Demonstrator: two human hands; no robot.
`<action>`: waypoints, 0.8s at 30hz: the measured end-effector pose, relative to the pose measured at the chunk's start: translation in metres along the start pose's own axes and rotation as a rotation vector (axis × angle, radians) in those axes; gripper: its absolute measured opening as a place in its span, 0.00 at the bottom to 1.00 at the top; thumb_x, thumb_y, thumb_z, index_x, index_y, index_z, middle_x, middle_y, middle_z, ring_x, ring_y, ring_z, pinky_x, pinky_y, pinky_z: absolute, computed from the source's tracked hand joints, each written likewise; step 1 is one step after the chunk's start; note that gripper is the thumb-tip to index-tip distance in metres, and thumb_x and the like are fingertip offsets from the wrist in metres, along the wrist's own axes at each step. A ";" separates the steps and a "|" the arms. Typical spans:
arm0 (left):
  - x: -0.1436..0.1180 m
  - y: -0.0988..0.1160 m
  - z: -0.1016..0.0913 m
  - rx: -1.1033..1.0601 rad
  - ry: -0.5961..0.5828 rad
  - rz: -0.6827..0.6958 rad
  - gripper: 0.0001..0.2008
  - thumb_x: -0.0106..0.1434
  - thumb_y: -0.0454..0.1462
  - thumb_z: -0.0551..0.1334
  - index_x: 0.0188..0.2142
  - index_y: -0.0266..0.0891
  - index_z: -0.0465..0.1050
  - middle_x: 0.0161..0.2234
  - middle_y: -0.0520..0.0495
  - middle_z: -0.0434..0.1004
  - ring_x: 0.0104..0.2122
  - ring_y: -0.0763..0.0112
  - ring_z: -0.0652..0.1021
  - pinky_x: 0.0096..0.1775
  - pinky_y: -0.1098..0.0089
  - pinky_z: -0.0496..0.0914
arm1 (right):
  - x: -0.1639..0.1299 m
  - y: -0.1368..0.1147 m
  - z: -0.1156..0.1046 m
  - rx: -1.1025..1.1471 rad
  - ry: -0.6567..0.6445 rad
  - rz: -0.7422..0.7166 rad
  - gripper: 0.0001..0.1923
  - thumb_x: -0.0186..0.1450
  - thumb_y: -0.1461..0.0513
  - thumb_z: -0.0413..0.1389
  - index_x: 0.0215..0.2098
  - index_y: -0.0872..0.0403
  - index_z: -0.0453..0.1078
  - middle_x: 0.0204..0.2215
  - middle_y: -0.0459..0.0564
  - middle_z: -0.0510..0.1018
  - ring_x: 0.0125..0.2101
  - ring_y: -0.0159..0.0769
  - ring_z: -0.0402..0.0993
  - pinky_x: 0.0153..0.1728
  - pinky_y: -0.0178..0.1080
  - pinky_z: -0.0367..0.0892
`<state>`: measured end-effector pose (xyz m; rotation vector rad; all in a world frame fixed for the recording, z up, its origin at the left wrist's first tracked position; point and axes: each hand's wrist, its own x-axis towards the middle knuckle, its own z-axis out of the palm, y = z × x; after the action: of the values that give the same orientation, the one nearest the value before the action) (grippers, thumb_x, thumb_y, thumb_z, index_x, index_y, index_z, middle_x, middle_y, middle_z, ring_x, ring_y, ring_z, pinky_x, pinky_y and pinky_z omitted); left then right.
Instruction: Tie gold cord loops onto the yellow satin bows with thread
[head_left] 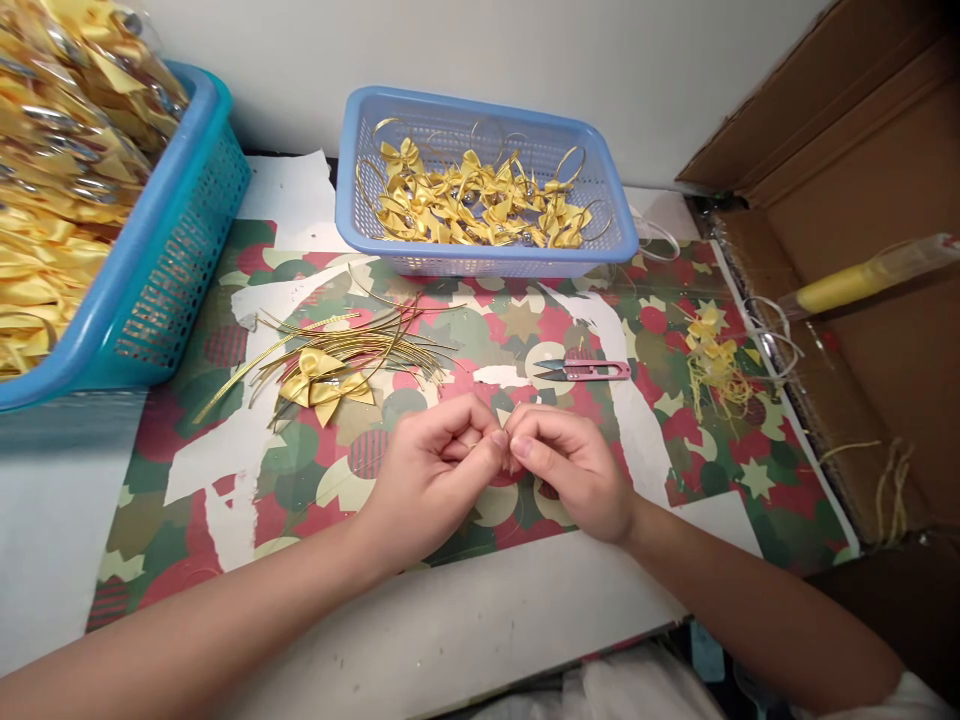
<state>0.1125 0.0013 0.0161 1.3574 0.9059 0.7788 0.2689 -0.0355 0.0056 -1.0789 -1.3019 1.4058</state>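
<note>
White tabletop (480, 630) fills most of the frame, seen from above, and a worn sheet of patterned paper (675, 470) printed with red, green and cream stars and circles lies across its middle. At the right edge of the frame stands an open brown cardboard box (877, 330), with a clear tube holding something yellow (862, 280) resting across it. At the upper left sits a deep blue basket (172, 250) heaped with yellow ribbon bows in clear wrapping. At the top centre a shallower pale blue basket (600, 180) holds loose yellow satin bows with gold wire loops. Below it, left of centre, a fan of thin gold wires (360, 345) is spread on the paper, and two yellow bows (322, 385) lie on the wires' lower left end. A small heap of yellow scraps and thread (712, 360) lies at centre right, near the box. Small pink thread snips (585, 370) lie on the paper at centre, just above the hands. Both forearms enter from the bottom corners and meet in the middle of the frame. Left hand (431, 470) and right hand (570, 470) are curled nearly closed, thumbs and forefingers pinched together and touching each other just above the paper. Whatever they pinch is too small and hidden between the fingertips to make out.
</note>
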 end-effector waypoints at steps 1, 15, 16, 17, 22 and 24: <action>0.000 0.000 0.000 -0.002 -0.002 -0.001 0.11 0.60 0.34 0.57 0.22 0.38 0.62 0.14 0.60 0.53 0.15 0.83 0.53 0.16 0.80 0.49 | 0.000 0.000 0.000 -0.003 0.001 0.001 0.14 0.69 0.61 0.52 0.24 0.54 0.65 0.24 0.45 0.70 0.27 0.29 0.66 0.29 0.34 0.65; 0.000 -0.001 0.000 -0.030 -0.019 -0.005 0.11 0.61 0.34 0.57 0.22 0.38 0.61 0.14 0.61 0.51 0.15 0.83 0.53 0.16 0.80 0.49 | 0.000 0.000 -0.001 -0.004 0.006 -0.006 0.15 0.68 0.61 0.52 0.23 0.54 0.64 0.24 0.45 0.69 0.27 0.29 0.65 0.29 0.34 0.64; 0.000 -0.001 0.000 -0.029 -0.018 -0.006 0.11 0.61 0.34 0.57 0.22 0.38 0.62 0.14 0.61 0.51 0.15 0.83 0.52 0.16 0.80 0.49 | 0.000 0.000 -0.001 -0.005 0.005 -0.010 0.15 0.69 0.61 0.51 0.24 0.54 0.64 0.24 0.45 0.69 0.27 0.29 0.65 0.29 0.34 0.64; 0.001 -0.001 0.000 -0.029 -0.016 -0.007 0.11 0.61 0.34 0.57 0.22 0.38 0.62 0.14 0.61 0.51 0.15 0.83 0.53 0.16 0.80 0.49 | 0.000 0.000 -0.001 -0.005 0.005 -0.014 0.15 0.69 0.61 0.51 0.24 0.54 0.64 0.24 0.44 0.69 0.27 0.28 0.65 0.29 0.34 0.64; 0.000 0.002 0.001 -0.033 -0.009 -0.020 0.11 0.60 0.34 0.57 0.22 0.38 0.62 0.14 0.61 0.52 0.15 0.84 0.53 0.15 0.80 0.50 | 0.000 0.000 -0.001 -0.005 0.006 -0.025 0.15 0.69 0.62 0.51 0.24 0.54 0.65 0.24 0.45 0.69 0.27 0.28 0.65 0.29 0.34 0.63; 0.000 0.002 0.001 -0.035 -0.006 -0.021 0.11 0.60 0.34 0.57 0.22 0.38 0.61 0.14 0.61 0.52 0.15 0.84 0.53 0.15 0.80 0.50 | 0.000 0.000 -0.001 -0.004 0.005 -0.021 0.14 0.68 0.62 0.51 0.24 0.54 0.65 0.24 0.44 0.69 0.27 0.28 0.65 0.29 0.33 0.63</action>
<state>0.1129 0.0007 0.0176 1.3171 0.8967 0.7703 0.2699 -0.0351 0.0059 -1.0680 -1.3095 1.3852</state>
